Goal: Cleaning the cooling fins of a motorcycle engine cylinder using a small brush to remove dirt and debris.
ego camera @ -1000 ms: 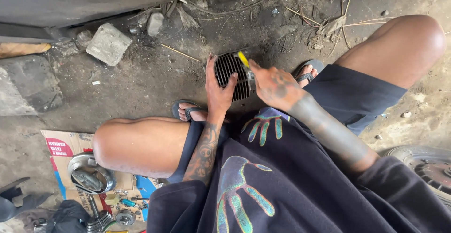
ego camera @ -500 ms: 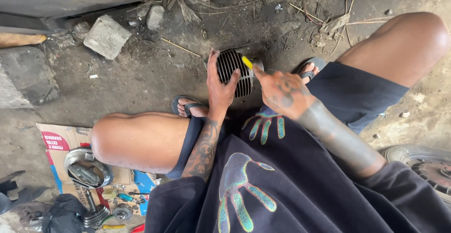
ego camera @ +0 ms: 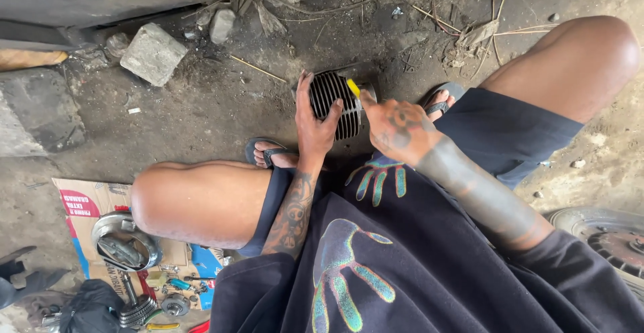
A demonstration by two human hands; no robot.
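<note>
A dark finned metal engine cylinder (ego camera: 330, 91) stands on the dirt ground between my feet. My left hand (ego camera: 314, 122) grips its left side, fingers spread over the fins. My right hand (ego camera: 396, 128) is closed around a tool with a yellow handle (ego camera: 353, 87), whose tip rests against the cylinder's top right. The tool's working end is hidden behind the hand and fins. I squat over it in sandals and dark shorts.
A grey stone block (ego camera: 153, 52) lies at the upper left, by a concrete slab (ego camera: 27, 112). On a flattened cardboard sheet (ego camera: 84, 205) at lower left lie a metal engine cover (ego camera: 124, 239), a geared shaft (ego camera: 137, 306) and small parts. A wheel hub (ego camera: 614, 239) sits at lower right.
The view has shifted slightly. My right hand with the yellow-handled tool has edged along the cylinder's top; my left hand keeps its grip on the fins.
</note>
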